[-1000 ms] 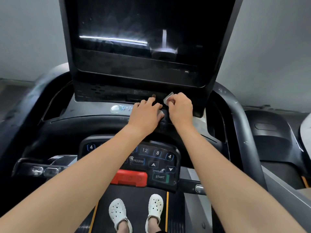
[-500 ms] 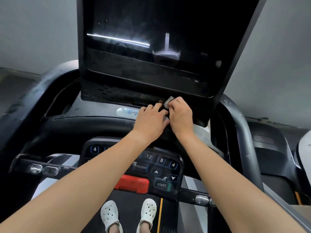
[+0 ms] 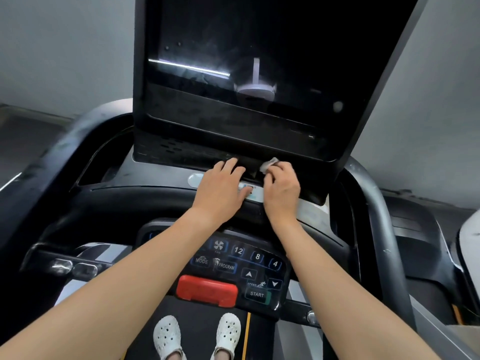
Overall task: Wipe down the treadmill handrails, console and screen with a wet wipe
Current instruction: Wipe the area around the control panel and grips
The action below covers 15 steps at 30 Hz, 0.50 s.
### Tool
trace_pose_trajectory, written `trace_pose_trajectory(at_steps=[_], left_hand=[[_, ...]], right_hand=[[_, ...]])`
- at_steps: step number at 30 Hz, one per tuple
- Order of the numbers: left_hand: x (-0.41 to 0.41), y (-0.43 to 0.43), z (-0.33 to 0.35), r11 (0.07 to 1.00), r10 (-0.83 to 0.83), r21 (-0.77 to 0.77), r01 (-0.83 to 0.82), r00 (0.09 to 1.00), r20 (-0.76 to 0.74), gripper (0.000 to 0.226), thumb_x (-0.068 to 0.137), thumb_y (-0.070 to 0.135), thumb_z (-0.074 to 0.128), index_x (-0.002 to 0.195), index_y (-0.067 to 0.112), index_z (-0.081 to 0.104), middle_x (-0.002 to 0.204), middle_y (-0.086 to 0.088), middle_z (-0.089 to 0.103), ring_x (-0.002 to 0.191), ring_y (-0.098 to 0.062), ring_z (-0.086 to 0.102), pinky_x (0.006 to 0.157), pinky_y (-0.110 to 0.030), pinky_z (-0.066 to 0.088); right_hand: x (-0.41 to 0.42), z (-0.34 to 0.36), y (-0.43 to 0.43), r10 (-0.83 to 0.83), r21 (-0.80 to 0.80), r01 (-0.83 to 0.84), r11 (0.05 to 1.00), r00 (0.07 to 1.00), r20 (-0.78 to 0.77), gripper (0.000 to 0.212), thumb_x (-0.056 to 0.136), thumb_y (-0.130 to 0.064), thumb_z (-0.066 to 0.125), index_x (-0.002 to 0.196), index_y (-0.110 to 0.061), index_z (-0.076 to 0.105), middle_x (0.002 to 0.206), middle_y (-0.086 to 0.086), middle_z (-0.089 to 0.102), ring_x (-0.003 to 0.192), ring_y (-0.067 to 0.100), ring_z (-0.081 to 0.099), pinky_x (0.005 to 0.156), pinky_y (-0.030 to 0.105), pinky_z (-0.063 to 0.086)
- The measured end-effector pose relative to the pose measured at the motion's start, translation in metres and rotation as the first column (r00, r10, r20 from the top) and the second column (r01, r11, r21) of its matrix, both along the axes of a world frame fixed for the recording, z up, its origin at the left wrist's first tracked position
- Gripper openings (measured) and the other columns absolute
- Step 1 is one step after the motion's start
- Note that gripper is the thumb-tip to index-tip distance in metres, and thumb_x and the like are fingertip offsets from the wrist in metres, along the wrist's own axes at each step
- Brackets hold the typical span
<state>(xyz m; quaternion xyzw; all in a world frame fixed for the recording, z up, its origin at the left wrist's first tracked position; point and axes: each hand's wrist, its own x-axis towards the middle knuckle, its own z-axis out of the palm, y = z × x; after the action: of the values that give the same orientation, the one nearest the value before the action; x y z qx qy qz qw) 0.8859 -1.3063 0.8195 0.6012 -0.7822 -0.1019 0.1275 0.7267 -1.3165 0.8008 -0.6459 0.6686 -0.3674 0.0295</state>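
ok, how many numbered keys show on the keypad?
3, in one row right of the fan key: 12, 8, 4. The left forearm covers the keypad's left side; more may be hidden.

What the person wears
White clogs [image 3: 167, 336] with round holes over rounded toes; the left hand [image 3: 220, 188], right hand [image 3: 281, 189] and both forearms [image 3: 130, 276] are bare.

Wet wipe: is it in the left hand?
No, the right hand pinches the wet wipe, while the left hand lies flat beside it with fingers straight, holding nothing.
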Motion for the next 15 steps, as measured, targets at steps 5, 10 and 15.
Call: trace_pose_trajectory(at_steps=[5, 10, 15], left_hand=[[0.000, -0.002, 0.004, 1.000, 0.001, 0.018, -0.001, 1.000, -0.028, 0.057, 0.100, 0.051, 0.057, 0.147, 0.019, 0.052, 0.155, -0.003, 0.046, 0.141, -0.026, 0.041, 0.112, -0.041, 0.042], [-0.001, -0.001, 0.001, 1.000, -0.001, 0.019, 0.001, 1.000, -0.005, 0.054, 0.102, 0.053, 0.052, 0.146, 0.021, 0.054, 0.157, -0.002, 0.045, 0.139, -0.025, 0.045, 0.112, -0.040, 0.039], [-0.002, 0.001, -0.001, 1.000, 0.014, 0.010, -0.014, 1.000, -0.001, 0.050, 0.103, 0.053, 0.051, 0.140, 0.021, 0.059, 0.157, -0.002, 0.045, 0.138, -0.025, 0.048, 0.113, -0.040, 0.038]], right_hand=[[-0.006, 0.002, -0.006, 0.013, 0.005, -0.013, 1.000, 0.999, -0.030, 0.014, 0.091, 0.002, 0.062, 0.089, -0.002, 0.075, 0.096, 0.003, 0.065, 0.084, 0.017, 0.059, 0.078, 0.024, 0.047], [-0.021, 0.001, 0.003, -0.313, 0.024, 0.314, 0.949, 0.933, 0.178, 0.015, 0.093, -0.001, 0.060, 0.082, -0.004, 0.071, 0.089, -0.005, 0.055, 0.075, 0.013, 0.054, 0.066, 0.019, 0.041], [-0.012, 0.006, 0.001, -0.163, 0.026, 0.161, 0.987, 0.979, 0.126, 0.017, 0.089, 0.003, 0.062, 0.076, -0.007, 0.067, 0.084, -0.006, 0.053, 0.070, 0.008, 0.049, 0.067, 0.007, 0.036]])
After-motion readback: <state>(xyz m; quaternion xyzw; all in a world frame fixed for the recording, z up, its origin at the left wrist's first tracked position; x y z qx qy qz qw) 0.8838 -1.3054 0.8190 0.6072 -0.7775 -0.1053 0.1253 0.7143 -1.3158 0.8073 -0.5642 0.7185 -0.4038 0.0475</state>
